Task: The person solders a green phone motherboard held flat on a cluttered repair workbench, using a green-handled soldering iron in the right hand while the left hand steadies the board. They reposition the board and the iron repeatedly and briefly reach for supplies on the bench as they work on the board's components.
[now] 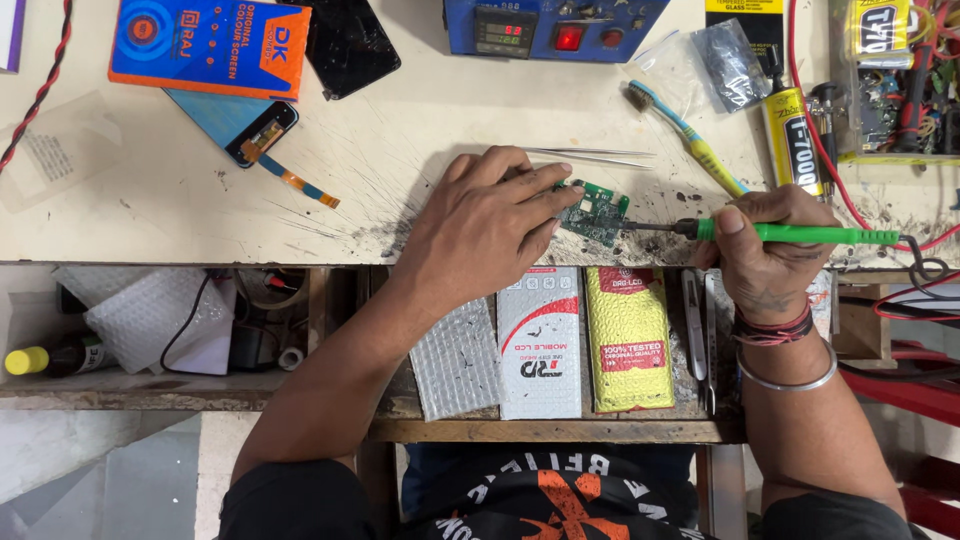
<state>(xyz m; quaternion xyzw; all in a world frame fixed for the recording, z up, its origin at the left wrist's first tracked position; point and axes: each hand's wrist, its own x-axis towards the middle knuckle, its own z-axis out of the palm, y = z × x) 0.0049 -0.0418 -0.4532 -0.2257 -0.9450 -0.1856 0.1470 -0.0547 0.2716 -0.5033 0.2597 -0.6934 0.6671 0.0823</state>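
Observation:
A small green circuit board (pixel 598 214) lies on the scuffed cream worktop (pixel 400 150). My left hand (pixel 480 230) rests palm down beside it, its fingertips pressing on the board's left edge. My right hand (pixel 770 250) grips a green-handled soldering iron (pixel 800 234) like a pen; its dark metal tip touches the board's right side. Thin metal tweezers (pixel 590 155) lie on the worktop just beyond my left fingers.
A toothbrush (pixel 690 138), a glue tube (pixel 793 140) and a blue power unit (pixel 555 25) sit at the back. Flat boxes, a phone screen with a flex cable (pixel 262 135) lie back left. An open drawer (pixel 560 345) below holds packets and tools. Red wires trail at right.

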